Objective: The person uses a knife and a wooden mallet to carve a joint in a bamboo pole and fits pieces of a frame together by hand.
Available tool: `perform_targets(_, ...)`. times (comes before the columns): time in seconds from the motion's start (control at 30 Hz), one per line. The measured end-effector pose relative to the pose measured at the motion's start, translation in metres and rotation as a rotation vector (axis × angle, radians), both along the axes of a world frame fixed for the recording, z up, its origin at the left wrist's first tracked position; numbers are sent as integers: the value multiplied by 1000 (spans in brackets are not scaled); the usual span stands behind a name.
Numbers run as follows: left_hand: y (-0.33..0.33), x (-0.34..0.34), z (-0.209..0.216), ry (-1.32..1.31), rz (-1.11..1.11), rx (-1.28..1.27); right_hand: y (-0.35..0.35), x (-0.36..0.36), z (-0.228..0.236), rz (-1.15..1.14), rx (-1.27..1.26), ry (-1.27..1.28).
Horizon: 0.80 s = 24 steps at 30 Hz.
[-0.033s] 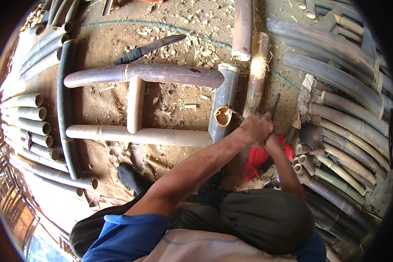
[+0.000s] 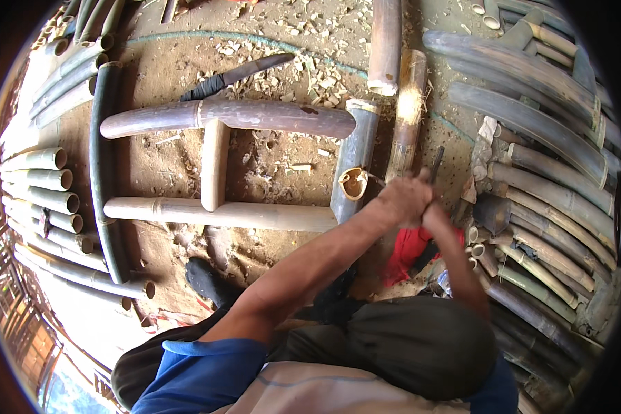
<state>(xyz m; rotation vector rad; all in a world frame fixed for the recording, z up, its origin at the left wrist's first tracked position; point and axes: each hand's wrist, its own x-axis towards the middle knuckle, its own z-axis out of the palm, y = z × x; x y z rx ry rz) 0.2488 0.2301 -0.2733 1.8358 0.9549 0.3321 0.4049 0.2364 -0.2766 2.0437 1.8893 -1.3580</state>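
My left hand (image 2: 401,199) and my right hand (image 2: 426,195) are clasped together, fingers closed, just right of a dark upright bamboo post (image 2: 357,141). Between them they grip a narrow-bladed tool (image 2: 374,181); only a thin bit of it shows, pointing at a cut hole (image 2: 353,184) in the post. Its handle is hidden in my fingers. A dark thin rod (image 2: 437,163) sticks up beyond my right hand; I cannot tell whether it belongs to the tool. The post is one side of a bamboo frame with two crossbars (image 2: 255,214) and a short upright (image 2: 214,165).
A large knife (image 2: 245,74) with a wrapped handle lies among wood chips beyond the frame. A bamboo length (image 2: 406,117) with a scraped patch lies past my hands. Red cloth (image 2: 403,259) sits below them. Bamboo pieces are stacked at right (image 2: 552,179) and left (image 2: 41,181).
My clasped hands have shifted very slightly, and less of the blade shows beside the hole. My right forearm has swung a little to the right. The bamboo frame stays almost in place.
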Motion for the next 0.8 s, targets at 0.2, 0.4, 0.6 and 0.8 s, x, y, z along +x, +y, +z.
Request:
perform_targets(0.2, 0, -34, 18, -362, 696, 52, 68, -59, 44, 962, 385, -355)
perform_targets(0.4, -10, -45, 3, -429, 1171, 229, 90, -125, 36, 1270, 464, -183)
perform_targets(0.6, -34, 1, 18, -195, 844, -41, 71, -53, 47, 1218, 264, -48)
perform_targets(0.8, -37, 5, 20, -76, 593, -98, 35, 26, -13, 918, 152, 9)
